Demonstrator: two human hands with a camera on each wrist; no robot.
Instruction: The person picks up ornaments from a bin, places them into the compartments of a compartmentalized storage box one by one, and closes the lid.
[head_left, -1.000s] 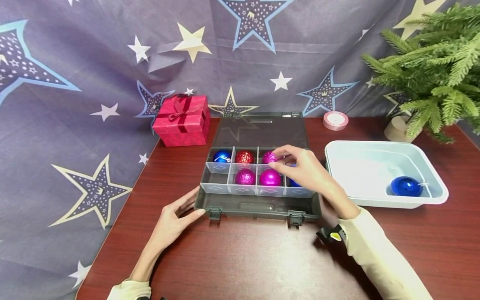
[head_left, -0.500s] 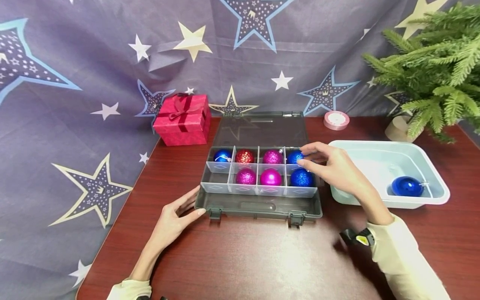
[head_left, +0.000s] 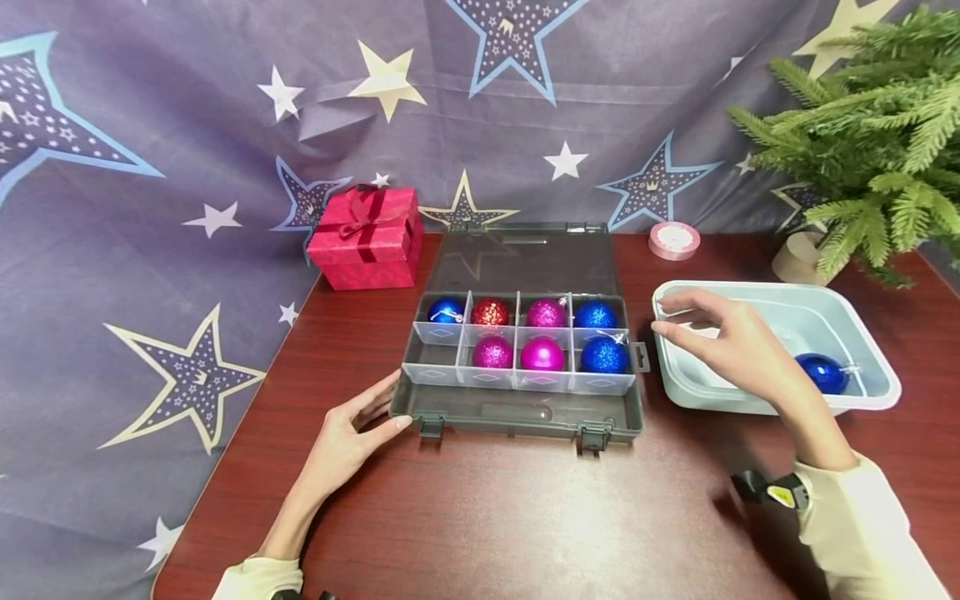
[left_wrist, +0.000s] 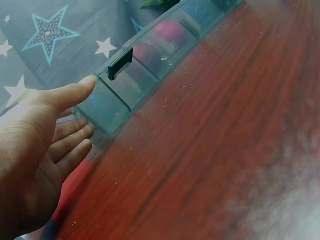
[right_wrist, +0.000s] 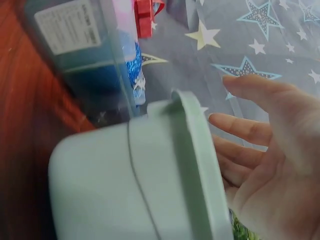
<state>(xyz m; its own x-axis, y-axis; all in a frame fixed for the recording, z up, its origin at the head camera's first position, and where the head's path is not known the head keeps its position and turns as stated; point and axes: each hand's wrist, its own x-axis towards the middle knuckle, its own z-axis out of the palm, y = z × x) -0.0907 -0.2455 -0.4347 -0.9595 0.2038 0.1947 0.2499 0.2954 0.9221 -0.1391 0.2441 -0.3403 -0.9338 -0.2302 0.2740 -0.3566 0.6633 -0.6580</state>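
From my head view I have the left hand [head_left: 348, 437] at the front left corner of the divided box [head_left: 450, 402], thumb on the edge and fingers relaxed along the end, touching rather than clenching. The right hand [head_left: 738, 342] is released: thumb and fingers spread apart, nothing between them, over the left side of the pale tub [head_left: 795, 308]. One shiny blue ball [head_left: 821, 374] lies at the tub's right.

The box sits on the table [head_left: 525, 517], its lid [head_left: 525, 258] laid back. Its back row holds, left to right, a blue ball [head_left: 445, 312], a red ball [head_left: 490, 313], a glittery pink ball [head_left: 545, 314] and a glittery blue ball [head_left: 596, 315]. In front are a second glittery pink ball [head_left: 492, 353], a smooth pink ball [head_left: 542, 357] and a second glittery blue ball [head_left: 604, 357] (my right wrist view shows mostly tub wall).
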